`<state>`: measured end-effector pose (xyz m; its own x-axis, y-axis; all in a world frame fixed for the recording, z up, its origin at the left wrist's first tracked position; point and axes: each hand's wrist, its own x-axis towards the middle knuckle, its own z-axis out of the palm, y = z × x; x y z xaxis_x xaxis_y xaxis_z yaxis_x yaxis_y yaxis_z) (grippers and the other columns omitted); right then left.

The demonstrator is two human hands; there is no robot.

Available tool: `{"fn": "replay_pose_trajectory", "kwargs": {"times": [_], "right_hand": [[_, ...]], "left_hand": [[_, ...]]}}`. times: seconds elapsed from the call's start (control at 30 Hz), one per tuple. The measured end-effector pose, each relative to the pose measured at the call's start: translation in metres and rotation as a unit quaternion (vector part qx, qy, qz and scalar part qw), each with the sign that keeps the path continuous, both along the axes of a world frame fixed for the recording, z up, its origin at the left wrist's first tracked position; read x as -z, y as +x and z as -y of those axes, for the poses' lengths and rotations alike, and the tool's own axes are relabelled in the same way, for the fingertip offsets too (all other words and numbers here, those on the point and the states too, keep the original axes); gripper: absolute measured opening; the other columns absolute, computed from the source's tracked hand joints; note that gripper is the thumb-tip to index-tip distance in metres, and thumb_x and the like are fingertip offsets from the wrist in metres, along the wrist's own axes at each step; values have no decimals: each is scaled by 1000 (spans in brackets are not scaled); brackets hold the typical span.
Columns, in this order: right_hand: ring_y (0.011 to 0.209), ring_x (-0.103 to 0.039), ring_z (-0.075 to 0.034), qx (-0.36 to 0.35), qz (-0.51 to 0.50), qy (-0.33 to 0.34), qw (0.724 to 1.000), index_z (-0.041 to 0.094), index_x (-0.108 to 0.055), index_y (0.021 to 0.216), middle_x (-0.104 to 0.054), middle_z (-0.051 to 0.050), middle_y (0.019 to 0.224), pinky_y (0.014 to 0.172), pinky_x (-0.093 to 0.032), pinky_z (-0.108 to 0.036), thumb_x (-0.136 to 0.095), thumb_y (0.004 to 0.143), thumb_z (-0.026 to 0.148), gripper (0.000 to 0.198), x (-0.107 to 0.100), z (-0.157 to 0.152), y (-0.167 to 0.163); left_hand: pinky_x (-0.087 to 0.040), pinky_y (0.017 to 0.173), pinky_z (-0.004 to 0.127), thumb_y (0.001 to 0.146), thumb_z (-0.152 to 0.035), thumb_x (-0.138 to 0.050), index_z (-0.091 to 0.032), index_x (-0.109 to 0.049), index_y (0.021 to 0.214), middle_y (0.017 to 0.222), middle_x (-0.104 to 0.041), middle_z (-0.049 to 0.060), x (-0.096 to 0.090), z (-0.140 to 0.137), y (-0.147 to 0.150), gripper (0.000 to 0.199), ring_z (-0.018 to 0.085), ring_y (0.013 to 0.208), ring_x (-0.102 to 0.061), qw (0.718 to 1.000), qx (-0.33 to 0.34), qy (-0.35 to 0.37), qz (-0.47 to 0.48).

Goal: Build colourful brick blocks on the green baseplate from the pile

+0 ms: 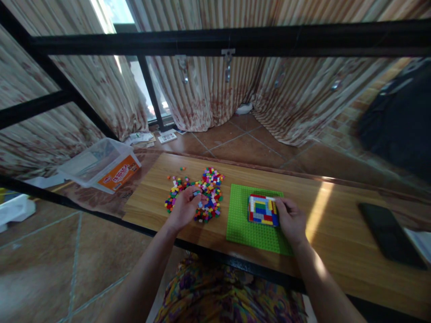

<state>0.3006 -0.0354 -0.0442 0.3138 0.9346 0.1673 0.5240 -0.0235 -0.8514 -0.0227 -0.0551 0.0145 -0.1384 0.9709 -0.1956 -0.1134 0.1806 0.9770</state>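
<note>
My left hand (186,207) reaches over a pile of small multicoloured toy bricks (211,190) on the wooden table. Its fingers are slightly apart among the bricks, and I cannot make out any brick held between them. A square block of joined bricks (261,210), with red, white, yellow and blue around its edges, sits on a green studded baseplate (240,229). At the block's right side is my right hand (292,220), its fingers curled and its thumb and fingertips gripping that edge.
A clear plastic box (101,163) with an orange label stands left of the table (332,229). A dark flat tablet-like object (390,235) lies at the table's right end. Black metal bars (202,42) and glass panes run beyond the table, before striped curtains (215,89).
</note>
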Motion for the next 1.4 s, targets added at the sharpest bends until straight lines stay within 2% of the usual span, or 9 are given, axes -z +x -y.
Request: {"fn": "replay_pose_trajectory", "kwargs": {"times": [0.17, 0.33, 0.43, 0.57, 0.83, 0.93, 1.07, 1.2, 1.4], "right_hand": [[85, -68, -25, -4, -11, 2, 1000, 20, -75, 89, -75, -7, 89, 76, -50, -35, -56, 84, 59, 44, 1, 0, 0], [85, -68, -25, -5, -2, 2, 1000, 20, -75, 89, -75, -7, 89, 75, -51, -35, -55, 85, 59, 45, 0, 0, 0], [84, -68, -25, -4, 4, 5, 1000, 20, -76, 89, -75, -7, 89, 74, -51, -34, -55, 85, 59, 45, -1, 1, 0], [83, -68, -25, 0, 7, 8, 1000, 19, -76, 88, -75, -8, 88, 74, -51, -34, -55, 85, 59, 45, -2, 1, -1], [83, -68, -25, -9, 3, 19, 1000, 19, -76, 89, -75, -8, 88, 75, -51, -35, -55, 85, 59, 45, -1, 0, -2], [82, -68, -24, -11, -2, 19, 1000, 19, -76, 88, -75, -7, 87, 74, -50, -34, -54, 86, 57, 44, -1, 0, -2], [82, -67, -24, -6, -8, 16, 1000, 19, -75, 86, -75, -7, 86, 75, -50, -34, -55, 85, 57, 42, 0, -1, -3], [84, -67, -24, -7, -11, 15, 1000, 20, -74, 88, -75, -6, 88, 77, -50, -35, -55, 86, 57, 41, 2, -1, -2], [83, -67, -24, -10, -4, 16, 1000, 19, -75, 89, -75, -7, 89, 75, -50, -34, -55, 86, 57, 43, 3, -1, -1]], "left_hand": [[-57, 65, 30, 78, -30, -63, -19, -59, 89, 71, -67, -2, 3, 0, 1, 17, 15, 59, -68, 999, 16, 1, -49], [-52, 50, 24, 78, -26, -58, -21, -52, 77, 68, -60, -5, 1, -3, 6, 9, 13, 53, -62, 995, -37, 43, -79], [-50, 48, 23, 79, -21, -56, -21, -51, 81, 67, -61, -4, 0, -7, 10, 5, 13, 52, -62, 993, -40, 9, -109], [-51, 50, 25, 83, -15, -53, -20, -56, 88, 65, -62, -3, 4, -17, 10, 8, 16, 56, -65, 982, -26, -48, -181], [-51, 54, 24, 87, -15, -53, -19, -62, 104, 96, -69, 6, 16, -26, 5, 20, 16, 66, -70, 975, 12, -29, -220], [-51, 55, 25, 86, -13, -50, -19, -62, 109, 96, -69, 5, 14, -27, 6, 26, 15, 64, -68, 974, 30, -26, -222], [-50, 59, 26, 83, -9, -47, -20, -64, 100, 84, -67, 1, 15, -28, 8, 26, 14, 60, -62, 965, 46, 18, -257], [-48, 66, 27, 81, -8, -46, -20, -63, 88, 74, -63, 0, 19, -31, 9, 22, 16, 65, -59, 941, 40, 80, -326], [-43, 70, 27, 80, -6, -44, -20, -62, 82, 73, -60, -1, 18, -32, 11, 23, 16, 70, -56, 929, 51, 96, -355]]}}
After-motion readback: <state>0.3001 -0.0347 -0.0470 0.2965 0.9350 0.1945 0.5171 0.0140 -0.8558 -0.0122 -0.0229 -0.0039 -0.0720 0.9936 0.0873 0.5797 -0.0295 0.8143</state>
